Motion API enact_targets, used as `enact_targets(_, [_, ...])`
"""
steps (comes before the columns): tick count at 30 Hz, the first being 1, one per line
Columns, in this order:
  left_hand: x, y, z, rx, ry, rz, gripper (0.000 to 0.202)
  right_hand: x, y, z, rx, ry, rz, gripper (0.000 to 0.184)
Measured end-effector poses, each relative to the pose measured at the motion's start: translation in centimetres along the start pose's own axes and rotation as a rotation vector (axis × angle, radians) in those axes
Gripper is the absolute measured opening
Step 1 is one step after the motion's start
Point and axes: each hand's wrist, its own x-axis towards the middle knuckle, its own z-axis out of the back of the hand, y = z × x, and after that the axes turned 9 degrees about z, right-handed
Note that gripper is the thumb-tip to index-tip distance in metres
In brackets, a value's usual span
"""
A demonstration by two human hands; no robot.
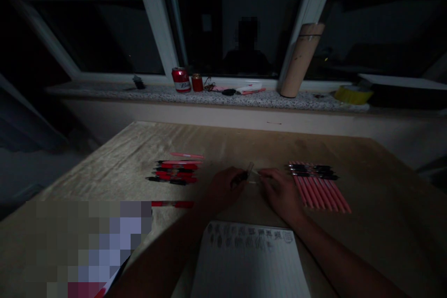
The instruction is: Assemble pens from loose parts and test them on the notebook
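Note:
Over the middle of the table, my left hand (225, 186) is closed around a short dark pen part (240, 177), with a pale, see-through piece (250, 167) sticking up at its end. Close by on the right is my right hand (277, 188), its thumb and fingers pinched together. A thin pale sliver shows at those fingertips, too small and dim to name. Red, black and pink pens (176, 172) lie in a loose stack left of my left hand. Beside my right hand, pink pen barrels (321, 193) lie in a row, with black pen parts (312, 171) across their upper ends.
A lined notebook (249, 265) with pen scribbles lies between my forearms. One red pen (172, 204) lies apart at the left. On the windowsill stand a red can (180, 80), a small red jar (197, 82), a tall flask (302, 60) and a yellow tape roll (352, 95).

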Motion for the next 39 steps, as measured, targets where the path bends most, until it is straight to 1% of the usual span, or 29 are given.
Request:
enact_targets(2, [0.0,-0.2,0.2,0.011,0.025,-0.001,0.021,-0.1,0.1,0.0,0.103,-0.115,-0.104,0.015])
enact_targets(4, [-0.1,-0.4,0.3,0.031,0.037,-0.013,0.022,-0.3,0.1,-0.1,0.201,-0.175,-0.176,0.018])
enact_targets(6, [-0.1,-0.4,0.3,0.05,0.049,-0.034,0.023,-0.4,0.1,-0.2,0.274,-0.183,-0.191,0.018])
enact_targets(10, [-0.1,-0.3,0.1,0.056,0.057,-0.069,0.023,-0.5,0.2,-0.5,0.323,-0.135,-0.173,0.018])
enact_targets(14, [-0.1,0.0,-0.1,0.058,0.062,-0.099,0.023,-0.4,0.5,-0.8,0.405,-0.089,-0.183,0.026])
enact_targets(17, [-0.2,0.0,-0.1,0.077,0.073,-0.103,0.024,-0.2,0.9,-0.8,0.452,-0.106,-0.22,0.026])
enact_targets(21, [-0.3,0.1,-0.1,0.119,0.101,-0.105,0.027,-0.1,1.4,-0.1,0.441,-0.188,-0.27,0.024])
enact_targets(23, [-0.4,0.1,-0.1,0.12,0.103,-0.12,0.027,0.0,1.7,0.2,0.426,-0.227,-0.273,0.022])
enact_targets(26, [-0.4,0.2,-0.2,0.115,0.107,-0.149,0.028,0.0,2.1,0.4,0.408,-0.234,-0.264,0.021])
enact_targets(29, [-0.5,0.2,-0.2,0.147,0.12,-0.174,0.028,0.1,2.3,0.4,0.385,-0.208,-0.23,0.02])
enact_targets(34, [-0.5,-0.1,0.0,0.175,0.132,-0.152,0.027,0.0,2.4,0.4,0.372,-0.155,-0.18,0.016])
enact_targets(39, [-0.5,-0.2,0.1,0.212,0.148,-0.174,0.025,-0.1,2.1,0.2,0.381,-0.099,-0.142,0.012])
